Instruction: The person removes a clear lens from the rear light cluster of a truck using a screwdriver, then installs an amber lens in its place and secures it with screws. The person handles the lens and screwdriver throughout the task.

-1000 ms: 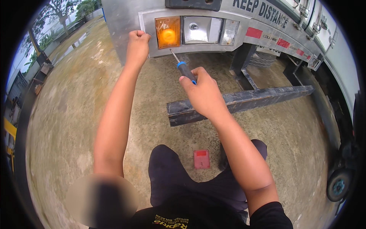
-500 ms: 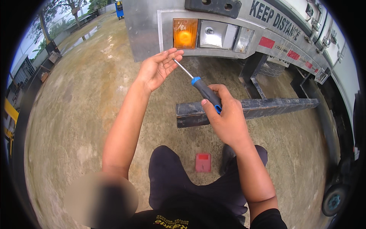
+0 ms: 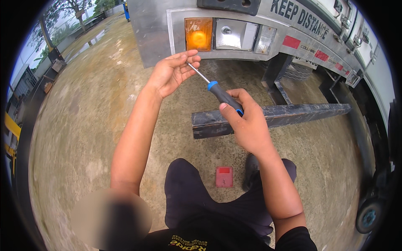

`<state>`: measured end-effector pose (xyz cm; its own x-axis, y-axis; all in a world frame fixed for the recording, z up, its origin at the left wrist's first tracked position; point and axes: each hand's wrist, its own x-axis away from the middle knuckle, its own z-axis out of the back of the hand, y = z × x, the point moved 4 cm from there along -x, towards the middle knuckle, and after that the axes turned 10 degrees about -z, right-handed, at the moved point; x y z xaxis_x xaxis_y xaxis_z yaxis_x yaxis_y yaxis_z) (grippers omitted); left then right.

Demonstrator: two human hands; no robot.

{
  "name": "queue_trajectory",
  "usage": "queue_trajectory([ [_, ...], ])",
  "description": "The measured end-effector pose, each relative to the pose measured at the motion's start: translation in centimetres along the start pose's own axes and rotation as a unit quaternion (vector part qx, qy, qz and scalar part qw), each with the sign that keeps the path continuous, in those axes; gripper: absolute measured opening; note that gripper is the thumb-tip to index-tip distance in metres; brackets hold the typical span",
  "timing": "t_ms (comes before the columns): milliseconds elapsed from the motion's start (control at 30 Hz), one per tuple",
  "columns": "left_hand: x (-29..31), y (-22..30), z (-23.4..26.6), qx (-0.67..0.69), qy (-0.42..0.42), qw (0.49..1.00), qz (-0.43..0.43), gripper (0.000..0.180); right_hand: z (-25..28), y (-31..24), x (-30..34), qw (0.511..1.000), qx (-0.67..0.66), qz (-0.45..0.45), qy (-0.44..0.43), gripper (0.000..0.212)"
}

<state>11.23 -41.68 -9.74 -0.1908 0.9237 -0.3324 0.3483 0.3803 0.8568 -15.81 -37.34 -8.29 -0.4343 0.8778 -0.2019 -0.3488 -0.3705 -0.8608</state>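
Note:
My right hand (image 3: 249, 121) is closed round the dark grey and blue handle of a screwdriver (image 3: 221, 95). Its metal shaft points up and left, to the fingers of my left hand (image 3: 171, 73). That hand is turned palm up, thumb and fingers curled together at the screwdriver's tip; whatever they pinch is too small to make out. Just beyond my fingertips is the rear lamp of a truck. Its amber lens (image 3: 198, 35) is in place, the middle section shows a bare reflector (image 3: 243, 35) with a bulb, and a clear lens (image 3: 265, 39) sits at the right.
A red lens cover (image 3: 224, 177) lies on the concrete floor between my legs. A dark metal bar (image 3: 301, 115) runs low below the truck's rear panel (image 3: 153, 37), between me and the truck. At the lower right stands a small wheel (image 3: 368, 218).
The view has shifted slightly, so the truck sits a little higher and further left. My hands and the screwdriver keep nearly the same pose, the shaft still at my left fingers.

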Motion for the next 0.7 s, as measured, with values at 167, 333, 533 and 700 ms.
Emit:
queue_trajectory([
  [167,-0.4,-0.2,-0.4,0.055,-0.023,0.998,0.009,0.040,-0.7,2.0,-0.5,0.919,-0.315,-0.190,-0.140,0.037],
  [333,-1.4,-0.6,-0.3,0.066,-0.005,0.998,-0.013,0.035,-1.6,1.3,-0.4,0.989,-0.109,-0.089,-0.044,0.036],
  [533,-2.0,-0.6,-1.0,0.109,0.021,0.994,0.002,0.023,-0.7,-0.7,0.1,0.997,0.060,-0.048,0.010,0.034],
  [700,-3.5,-0.3,-4.1,0.129,0.099,0.986,-0.037,0.025,-0.1,-3.2,-1.5,0.977,0.181,0.054,0.095,0.032],
])
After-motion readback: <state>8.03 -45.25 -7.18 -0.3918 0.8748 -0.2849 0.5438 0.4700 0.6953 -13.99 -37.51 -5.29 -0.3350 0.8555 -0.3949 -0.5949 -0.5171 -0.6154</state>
